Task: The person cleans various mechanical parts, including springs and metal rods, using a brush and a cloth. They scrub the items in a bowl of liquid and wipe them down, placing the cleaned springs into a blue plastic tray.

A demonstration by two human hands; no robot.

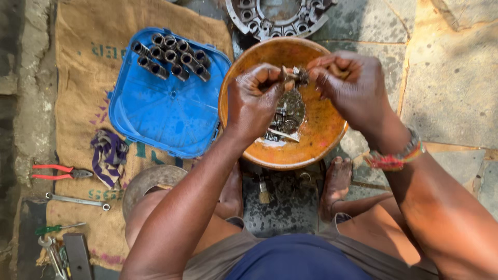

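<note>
- Small metal part (300, 75): dark and greasy, held between both hands above the orange bowl (324, 127); its exact kind is too small to tell.
- Left hand (254, 103): grip closed, thumb and fingers pinched on the near end of the small metal part.
- Right hand (353, 85): grip closed round the far end of the same part, fingers curled tight; a beaded band sits on that wrist.
- Orange bowl: stands on the stone floor (451, 78) between the person's bare feet; it holds more dirty metal pieces (288, 116) in a shallow pool of liquid, directly below the hands.
- Blue plastic lid (166, 109): lies on the burlap sack (88, 78) just beside the bowl, with dark cylindrical sleeves (171, 57) lined up in two rows at its far edge.
- Round metal housing (277, 15): on the floor beyond the bowl, ringed with sockets.
- Tools on the sack, well apart from the hands: red-handled pliers (54, 172), a spanner (78, 200), a striped rag (109, 155).
- Step in hand, as judged: working or cleaning one small piece over the bowl, two-handed.
- Next move, as judged: calls for a firm hold on a slippery piece and keeping it over the bowl, so that a drop lands inside.
</note>
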